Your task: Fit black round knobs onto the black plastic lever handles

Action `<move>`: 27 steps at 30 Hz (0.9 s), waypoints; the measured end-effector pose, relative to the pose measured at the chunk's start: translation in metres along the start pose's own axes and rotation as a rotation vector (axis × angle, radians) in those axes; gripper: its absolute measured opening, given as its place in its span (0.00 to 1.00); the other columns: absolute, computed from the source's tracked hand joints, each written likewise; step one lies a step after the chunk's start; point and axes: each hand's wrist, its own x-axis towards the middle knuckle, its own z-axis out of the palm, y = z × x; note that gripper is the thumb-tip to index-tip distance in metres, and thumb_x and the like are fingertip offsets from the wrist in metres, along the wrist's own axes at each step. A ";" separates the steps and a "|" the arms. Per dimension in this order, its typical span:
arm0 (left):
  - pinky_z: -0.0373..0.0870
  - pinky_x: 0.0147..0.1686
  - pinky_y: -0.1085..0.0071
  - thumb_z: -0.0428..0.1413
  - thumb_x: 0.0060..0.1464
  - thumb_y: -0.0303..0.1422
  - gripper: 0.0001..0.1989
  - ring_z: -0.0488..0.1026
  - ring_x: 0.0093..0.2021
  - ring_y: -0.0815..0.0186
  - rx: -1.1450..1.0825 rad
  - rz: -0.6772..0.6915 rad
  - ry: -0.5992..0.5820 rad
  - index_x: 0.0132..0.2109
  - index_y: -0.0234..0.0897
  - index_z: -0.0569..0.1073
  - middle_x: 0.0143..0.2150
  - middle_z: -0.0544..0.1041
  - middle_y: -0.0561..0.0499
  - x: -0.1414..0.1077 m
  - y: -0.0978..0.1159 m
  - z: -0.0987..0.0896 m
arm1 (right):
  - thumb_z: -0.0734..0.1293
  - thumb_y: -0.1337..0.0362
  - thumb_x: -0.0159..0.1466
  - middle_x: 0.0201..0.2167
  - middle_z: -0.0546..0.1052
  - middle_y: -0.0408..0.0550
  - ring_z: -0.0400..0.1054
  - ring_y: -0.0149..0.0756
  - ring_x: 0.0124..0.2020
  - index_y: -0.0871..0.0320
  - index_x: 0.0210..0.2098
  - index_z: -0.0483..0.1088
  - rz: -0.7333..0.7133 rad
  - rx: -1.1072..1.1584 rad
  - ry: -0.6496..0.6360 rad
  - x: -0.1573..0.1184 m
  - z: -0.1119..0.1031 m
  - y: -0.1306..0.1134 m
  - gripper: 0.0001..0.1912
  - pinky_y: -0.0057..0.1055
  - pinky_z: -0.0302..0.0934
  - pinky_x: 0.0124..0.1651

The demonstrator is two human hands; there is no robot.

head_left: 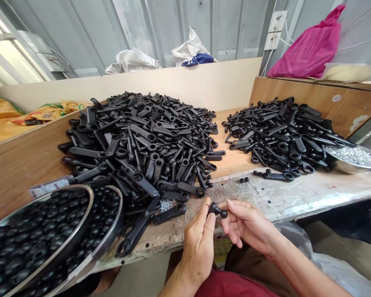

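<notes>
My left hand (199,241) is closed, thumb and fingers pinching a black knob-ended handle (215,208) above the bench's front edge. The handle's round knob points right; the rest of it is partly hidden by the fingers. Beside that knob is my right hand (249,222), its thumb and curled fingers apart, with no separate thing seen in it. A large heap of black crank handles (148,136) lies beyond my hands to the left. Close to my left hand, a loose crank handle (170,213) lies by a small pile of metal pins (166,205).
Two metal-rimmed bowls of black knobs, a front bowl (91,202) and a rear bowl (121,206), stand at left. A smaller heap of handles (278,132) lies right, beside a bowl of metal pins (348,167). Wooden boards (231,82) edge the bench.
</notes>
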 end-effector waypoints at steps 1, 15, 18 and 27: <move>0.63 0.55 0.72 0.43 0.60 0.43 0.25 0.62 0.57 0.63 -0.016 -0.043 -0.012 0.57 0.31 0.63 0.57 0.64 0.46 -0.001 -0.001 0.001 | 0.70 0.50 0.53 0.18 0.73 0.49 0.65 0.29 0.13 0.65 0.37 0.68 -0.005 -0.013 0.004 -0.001 -0.002 0.000 0.23 0.18 0.58 0.13; 0.71 0.45 0.69 0.48 0.58 0.36 0.18 0.71 0.45 0.63 0.407 0.413 0.088 0.54 0.34 0.63 0.45 0.74 0.45 0.017 -0.035 0.007 | 0.68 0.56 0.51 0.20 0.72 0.46 0.62 0.31 0.19 0.64 0.42 0.72 -0.608 -0.865 0.578 0.012 -0.074 -0.140 0.23 0.27 0.58 0.21; 0.71 0.45 0.69 0.47 0.58 0.30 0.13 0.71 0.45 0.63 0.491 0.570 0.206 0.49 0.32 0.67 0.43 0.74 0.44 0.024 -0.037 0.006 | 0.67 0.60 0.54 0.36 0.74 0.53 0.67 0.42 0.34 0.61 0.54 0.65 -0.801 -1.383 0.932 0.023 -0.091 -0.198 0.28 0.39 0.62 0.37; 0.69 0.47 0.76 0.47 0.58 0.27 0.14 0.73 0.41 0.70 0.311 0.340 0.413 0.51 0.34 0.66 0.40 0.75 0.48 0.008 -0.043 -0.030 | 0.59 0.64 0.63 0.28 0.74 0.47 0.68 0.36 0.29 0.59 0.32 0.71 -0.416 -1.702 -0.036 0.010 -0.038 -0.052 0.10 0.28 0.57 0.31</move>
